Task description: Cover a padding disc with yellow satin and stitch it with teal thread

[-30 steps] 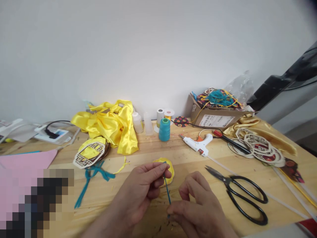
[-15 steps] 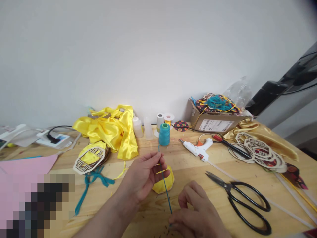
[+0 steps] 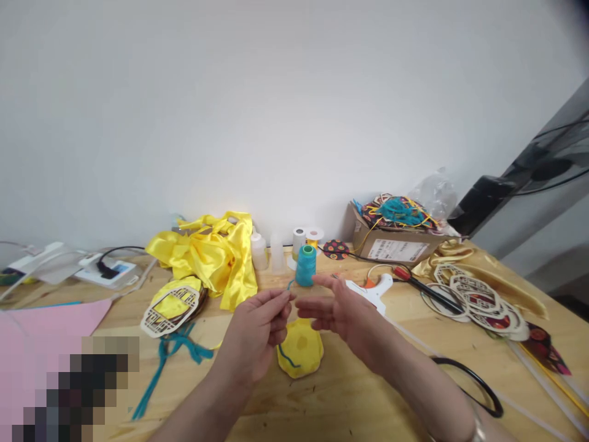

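Note:
My left hand (image 3: 264, 322) pinches a teal cord (image 3: 288, 356); its lower end hangs over a yellow fabric piece (image 3: 301, 344) lying on the table, and a short tip sticks up above the fingers. To the right, my right hand (image 3: 338, 313) is held with fingers stretched out and thumb apart, holding nothing. Its fingertips are close to the left hand's pinch. Just behind both hands stands a cone of teal thread (image 3: 306, 265). My right hand and forearm partly cover the white glue gun (image 3: 380, 293) and the black-handled scissors (image 3: 473, 377).
Yellow satin (image 3: 207, 252) lies at the back left, near wooden lattice frames (image 3: 151, 319) and teal strips (image 3: 159, 368). White bottles (image 3: 260, 252) stand by the wall. At the right are a filled cardboard box (image 3: 396, 250) and more lattice frames (image 3: 483, 301).
My right hand has left the cord's lower end, moved up beside my left hand and opened. The cord, taut before, now hangs slack with its end on the yellow piece.

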Motion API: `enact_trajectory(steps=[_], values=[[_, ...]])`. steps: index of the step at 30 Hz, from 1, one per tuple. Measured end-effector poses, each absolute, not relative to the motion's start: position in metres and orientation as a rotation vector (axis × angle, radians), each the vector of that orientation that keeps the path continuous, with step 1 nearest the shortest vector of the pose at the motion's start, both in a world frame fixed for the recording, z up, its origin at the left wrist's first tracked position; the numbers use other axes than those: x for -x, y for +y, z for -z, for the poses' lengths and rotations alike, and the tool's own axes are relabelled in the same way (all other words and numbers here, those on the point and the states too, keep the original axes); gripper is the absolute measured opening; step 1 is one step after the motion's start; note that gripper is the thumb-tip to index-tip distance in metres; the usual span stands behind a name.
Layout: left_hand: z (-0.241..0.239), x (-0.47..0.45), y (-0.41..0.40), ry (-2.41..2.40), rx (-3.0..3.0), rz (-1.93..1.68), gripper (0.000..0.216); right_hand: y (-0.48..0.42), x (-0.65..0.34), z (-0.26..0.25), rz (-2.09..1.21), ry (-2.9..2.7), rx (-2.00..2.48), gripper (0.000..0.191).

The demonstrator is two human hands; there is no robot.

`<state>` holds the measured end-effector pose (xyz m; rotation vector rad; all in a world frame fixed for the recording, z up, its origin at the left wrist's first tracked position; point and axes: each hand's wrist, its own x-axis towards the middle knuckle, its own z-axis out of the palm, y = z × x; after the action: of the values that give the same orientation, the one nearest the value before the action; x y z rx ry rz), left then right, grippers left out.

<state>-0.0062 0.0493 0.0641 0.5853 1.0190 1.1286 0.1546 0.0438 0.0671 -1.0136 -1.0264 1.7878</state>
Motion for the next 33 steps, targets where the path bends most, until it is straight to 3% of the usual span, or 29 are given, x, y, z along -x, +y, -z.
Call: enact_trajectory(steps=[6, 21, 29, 31, 33], values=[[-0.071, 0.008, 0.051, 1.044, -0.627, -1.182, 0.017, 0.082, -0.132, -0.089, -2.031, -0.671, 0.810, 0.061], [-0.082, 0.006, 0.056, 1.059, -0.640, -1.223, 0.026, 0.134, -0.164, -0.151, -1.720, -0.937, 0.649, 0.063], [-0.081, 0.015, 0.030, 1.101, -0.612, -1.132, 0.027, 0.102, -0.202, -0.170, -1.259, -1.272, 0.896, 0.057], [-0.077, 0.019, 0.022, 1.123, -0.614, -1.099, 0.029, 0.087, -0.212, -0.158, -0.944, -1.485, 1.215, 0.052], [-0.072, 0.020, 0.014, 1.157, -0.620, -1.067, 0.031, 0.068, -0.218, -0.138, -0.387, -1.692, 1.574, 0.044]])
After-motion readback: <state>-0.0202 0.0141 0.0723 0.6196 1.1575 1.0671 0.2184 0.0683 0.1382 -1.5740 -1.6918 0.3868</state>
